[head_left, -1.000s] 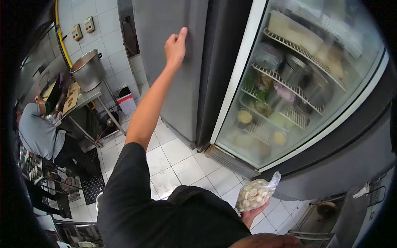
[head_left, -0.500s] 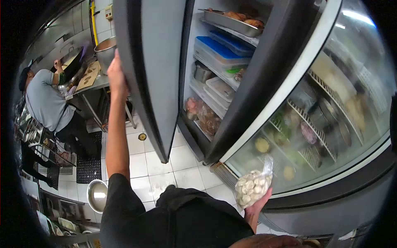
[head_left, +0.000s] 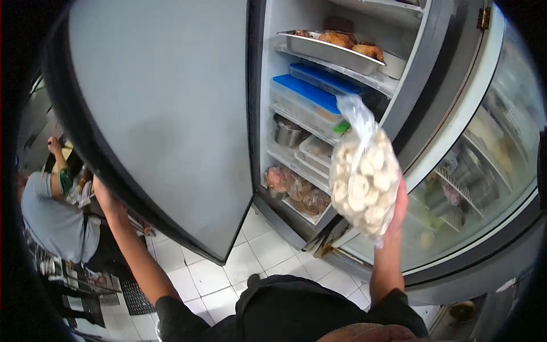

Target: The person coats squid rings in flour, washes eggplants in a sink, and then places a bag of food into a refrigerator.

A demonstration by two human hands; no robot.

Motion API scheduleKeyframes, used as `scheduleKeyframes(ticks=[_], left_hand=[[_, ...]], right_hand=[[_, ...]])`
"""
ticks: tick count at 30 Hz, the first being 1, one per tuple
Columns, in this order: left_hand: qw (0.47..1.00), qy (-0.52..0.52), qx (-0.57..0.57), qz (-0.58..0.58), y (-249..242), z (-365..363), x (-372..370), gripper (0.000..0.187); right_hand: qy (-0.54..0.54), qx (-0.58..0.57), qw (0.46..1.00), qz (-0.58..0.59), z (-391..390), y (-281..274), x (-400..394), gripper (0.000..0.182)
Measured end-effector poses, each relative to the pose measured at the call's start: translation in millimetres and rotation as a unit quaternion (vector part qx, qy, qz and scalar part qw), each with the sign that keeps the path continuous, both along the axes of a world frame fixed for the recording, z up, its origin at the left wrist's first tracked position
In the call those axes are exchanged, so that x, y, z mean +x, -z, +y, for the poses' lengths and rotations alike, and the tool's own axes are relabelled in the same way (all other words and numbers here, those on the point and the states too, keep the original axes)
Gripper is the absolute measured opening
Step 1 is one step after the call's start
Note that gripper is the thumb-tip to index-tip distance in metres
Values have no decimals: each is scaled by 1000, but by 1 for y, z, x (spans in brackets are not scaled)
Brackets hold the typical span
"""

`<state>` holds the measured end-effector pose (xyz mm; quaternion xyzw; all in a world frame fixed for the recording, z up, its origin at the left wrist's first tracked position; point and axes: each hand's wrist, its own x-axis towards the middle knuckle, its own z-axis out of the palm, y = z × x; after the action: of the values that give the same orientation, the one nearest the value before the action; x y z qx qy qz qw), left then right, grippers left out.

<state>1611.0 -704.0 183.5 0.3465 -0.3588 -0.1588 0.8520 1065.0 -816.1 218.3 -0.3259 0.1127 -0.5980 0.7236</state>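
Observation:
My right hand holds up a clear plastic bag filled with pale, roundish pieces, its twisted top pointing upward. The bag is in front of the open fridge's shelves. On the left, my left hand is at the outer edge of the fridge door, which stands wide open; its fingers are mostly hidden behind the edge. Inside the fridge, a metal tray bears browned poultry. Blue-lidded containers, a metal pot, white trays and bagged food sit below it.
A co-worker in a grey shirt stands at the far left by a cooking area. To the right, a glass-door fridge holds food on white racks. White floor tiles and a black mat lie below.
The fridge door has swung wider to the left with my left hand at its edge. My right hand has raised the bag from low right to the front of the shelves.

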Motion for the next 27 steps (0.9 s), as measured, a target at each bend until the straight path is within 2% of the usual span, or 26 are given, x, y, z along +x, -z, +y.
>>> scheduleKeyframes(ticks=[2, 3, 4, 5, 6, 8, 9, 10, 11, 12, 13, 15, 16, 17, 18, 19, 23, 27], left_hand=[[999, -4, 18, -31, 23, 1, 56, 32], [999, -31, 15, -13, 20, -1, 58, 32], [998, -59, 14, 7, 17, -2, 59, 32], [995, -99, 14, -13, 18, -1, 67, 34], [992, -128, -17, 10, 0, -3, 55, 36], [977, -190, -79, 55, -45, -1, -2, 39], [940, -321, -89, -80, -44, -2, -12, 41], [868, -439, -97, -212, -40, 2, -20, 43], [840, -473, -121, -237, -40, 2, -36, 47], [809, -508, -144, -260, -41, 1, -52, 50], [844, -471, -183, -182, -44, 0, -78, 56], [895, -287, -243, -241, -40, -27, -135, 37], [919, -238, -75, -305, -36, -29, -153, 33], [937, -132, -172, -275, -36, -65, -180, 34], [933, -102, -93, -332, -40, -82, -196, 37], [929, -52, -68, -360, -48, -102, -214, 43], [860, -10, -89, -503, -75, -196, -265, 54], [838, -38, -127, -529, -100, -286, -302, 60]], right_hand=[[-3, -38, 999, 3, -15, -44, 28, 51], [-10, -71, 997, -4, -22, -64, 38, 49], [111, -99, 984, 102, -27, -87, 50, 46], [33, -97, 994, 31, -47, -99, 50, 44], [-29, -142, 989, 18, -59, -114, 54, 43], [35, -177, 982, 60, -95, -145, 58, 44], [38, -177, 981, 65, -113, -162, 61, 42], [91, -183, 974, 103, -125, -179, 65, 41], [156, -164, 961, 159, -141, -197, 68, 45], [180, -152, 958, 166, -142, -208, 78, 44], [171, -146, 961, 161, -167, -219, 72, 43], [151, -120, 967, 168, -206, -232, 60, 42], [140, -107, 970, 169, -222, -237, 54, 41], [130, -96, 972, 170, -234, -240, 51, 40], [128, -86, 973, 172, -242, -242, 48, 40], [126, -75, 974, 173, -250, -245, 44, 40], [197, -49, 959, 197, -266, -251, 41, 39], [186, -41, 962, 198, -313, -254, 19, 37]])
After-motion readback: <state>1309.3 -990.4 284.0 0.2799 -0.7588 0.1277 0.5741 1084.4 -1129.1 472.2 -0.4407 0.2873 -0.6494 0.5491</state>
